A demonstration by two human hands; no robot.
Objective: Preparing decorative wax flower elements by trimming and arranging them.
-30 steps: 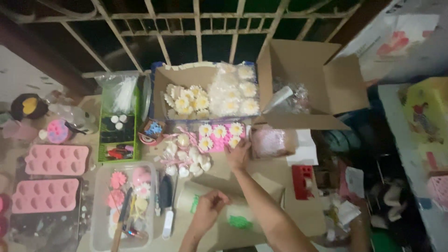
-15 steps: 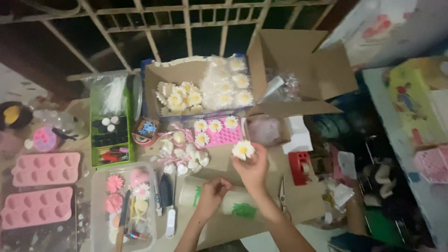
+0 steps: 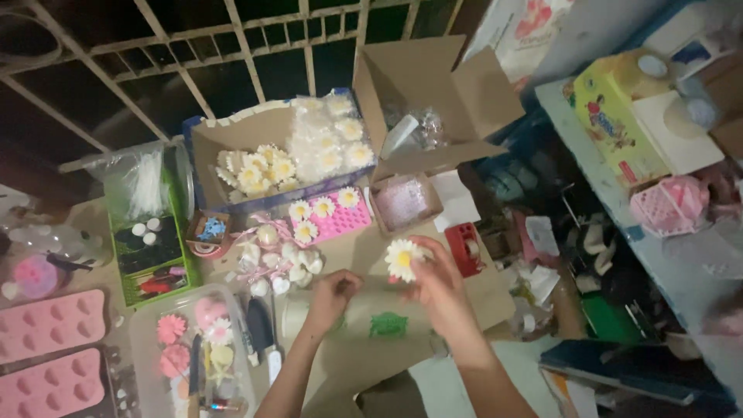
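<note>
Holding a white, daisy-shaped moulded flower with a yellow centre (image 3: 402, 258), the right hand (image 3: 438, 285) has its fingers (image 3: 424, 267) pinched together on the flower's edge and back, so that the petals face up toward the camera. The flower sits at the fingertips, above and to the left of the palm, raised over the brown cardboard work surface (image 3: 364, 356). The left hand (image 3: 331, 298) lies well to the flower's left, its fingers curled loosely down onto a pale rolled paper tube (image 3: 298, 313); whether they actually grip it cannot be told. The right hand is therefore the nearer one, already touching the flower, while the left is apart from it. The flower is round and flat, so it shows no long axis; its face tilts slightly toward the left hand. Between the two hands, a small green patch (image 3: 388, 324) lies on the cardboard. Beyond the flower, a pink perforated rack (image 3: 340, 220) carries three similar daisies, and an open cardboard box (image 3: 232, 143) behind it is filled with more. To the left stand a clear plastic tray of pink flower shapes (image 3: 143, 340) and two pink silicone moulds (image 3: 50, 325). A small red box (image 3: 467, 249) sits just right of the right hand.
</note>
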